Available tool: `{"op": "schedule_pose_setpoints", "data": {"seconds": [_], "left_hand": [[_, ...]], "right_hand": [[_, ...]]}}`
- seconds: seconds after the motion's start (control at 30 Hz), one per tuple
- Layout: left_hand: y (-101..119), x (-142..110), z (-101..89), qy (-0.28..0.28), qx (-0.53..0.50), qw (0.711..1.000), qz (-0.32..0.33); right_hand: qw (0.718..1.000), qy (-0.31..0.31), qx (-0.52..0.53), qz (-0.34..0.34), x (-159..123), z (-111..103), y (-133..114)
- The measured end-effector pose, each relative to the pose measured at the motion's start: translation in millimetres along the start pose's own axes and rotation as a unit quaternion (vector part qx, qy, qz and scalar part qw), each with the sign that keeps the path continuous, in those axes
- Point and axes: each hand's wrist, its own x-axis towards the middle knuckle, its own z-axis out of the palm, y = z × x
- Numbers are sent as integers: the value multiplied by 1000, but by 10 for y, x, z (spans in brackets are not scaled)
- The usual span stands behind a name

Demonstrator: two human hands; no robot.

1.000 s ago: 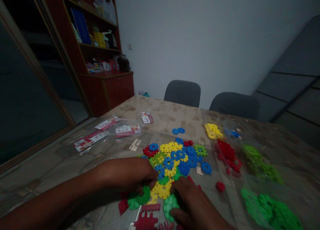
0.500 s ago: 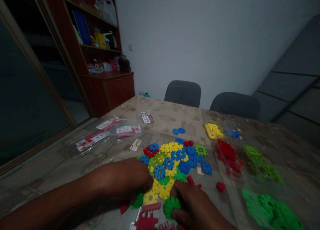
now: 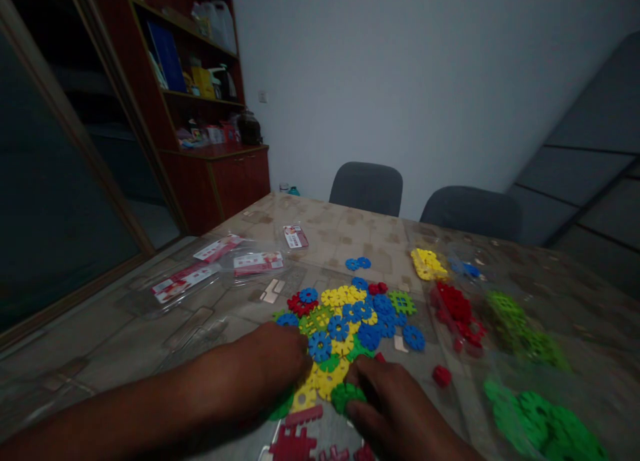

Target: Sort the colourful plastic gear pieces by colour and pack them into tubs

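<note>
My right hand (image 3: 387, 401) is closed in a pinch on a green notched plastic disc (image 3: 349, 397) at the near side of the pile. My left hand (image 3: 273, 357) is curled over the pile's left edge, its fingertips hidden, so what they grip does not show. Below it a green piece (image 3: 283, 406) partly shows. Between the hands lie yellow notched discs (image 3: 327, 379), and blue discs (image 3: 320, 346) rest just beyond. A dark red flat piece (image 3: 293, 442) and a red toothed strip (image 3: 304, 415) lie closest to me.
Clear trays on the right hold yellow pieces (image 3: 429, 264), red pieces (image 3: 453, 301), lime pieces (image 3: 510, 314) and green discs (image 3: 540, 414). Plastic packages with printed cards (image 3: 257, 262) lie at the left. A loose red piece (image 3: 441, 375) sits right of my right hand. Grey chairs (image 3: 367, 187) stand behind the table.
My left hand has shifted slightly right and now covers a red piece that showed beside it. The green disc in my right hand has moved a little away from me and tilted.
</note>
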Motion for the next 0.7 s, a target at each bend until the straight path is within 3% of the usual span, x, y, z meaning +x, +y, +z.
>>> {"op": "schedule_pose_setpoints", "data": {"seconds": [0.17, 0.33, 0.47, 0.6, 0.7], "left_hand": [[132, -54, -217, -59, 35, 998, -16], [111, -68, -276, -22, -38, 999, 14], [3, 33, -295, 30, -126, 992, -1], [-85, 150, -252, 93, -233, 968, 5], [-80, 215, -160, 51, -374, 926, 9]], "right_hand": [[1000, 4, -1, 10, -6, 1, 11], [1000, 21, 19, -5, -13, -31, 6], [999, 42, 24, -11, -6, -86, -40], [996, 79, 28, -36, 18, -112, -71], [992, 108, 46, -52, 30, -109, -65]]}}
